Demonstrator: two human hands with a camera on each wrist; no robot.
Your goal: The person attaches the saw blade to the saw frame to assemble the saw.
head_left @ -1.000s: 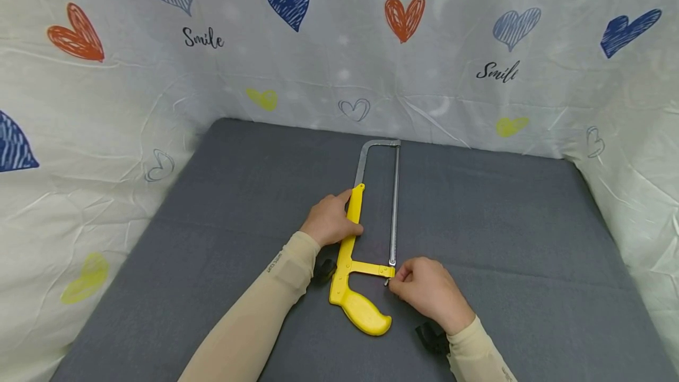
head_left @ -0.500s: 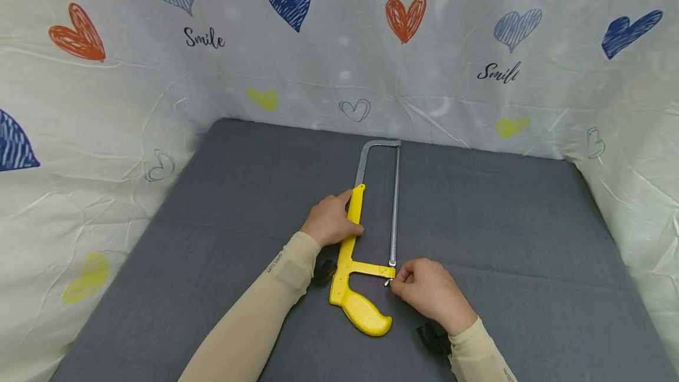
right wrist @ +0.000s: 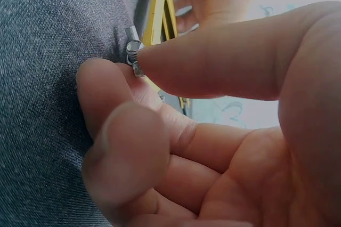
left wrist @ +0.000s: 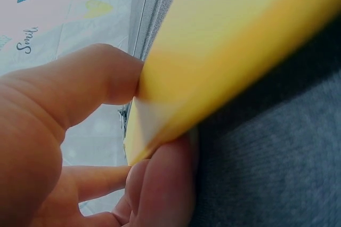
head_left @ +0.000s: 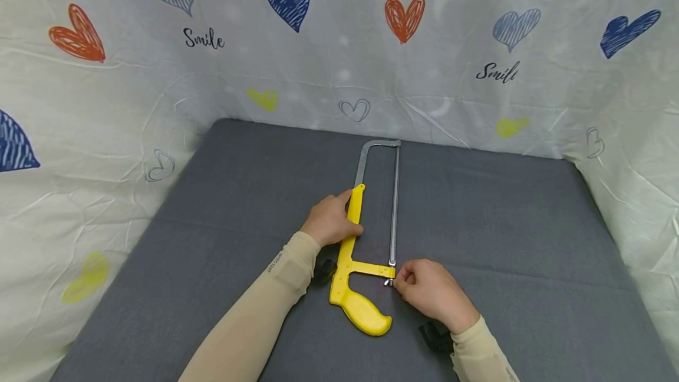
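A hacksaw with a yellow frame and handle point(head_left: 366, 313) lies flat on the grey cloth, its steel blade point(head_left: 394, 211) on the right side. My left hand point(head_left: 330, 220) grips the yellow upper bar, thumb on the inner side. In the left wrist view, thumb and fingers of the left hand point(left wrist: 101, 88) hold the yellow bar point(left wrist: 213, 62) from both sides. At the blade's near end sits a small metal wing nut point(head_left: 389, 282). My right hand point(head_left: 432, 287) has its thumb and curled index finger at this wing nut point(right wrist: 134, 51), pinching one wing in the right wrist view.
A grey cloth point(head_left: 509, 240) covers the table under the saw. Behind and at both sides hangs a white curtain point(head_left: 329, 69) printed with hearts and "Smile". Black wrist-camera mounts point(head_left: 436, 336) sit under both wrists.
My right hand has shifted slightly right, and more of the wing nut shows beside its fingertips, at a different angle. The left hand and the saw frame stay where they were.
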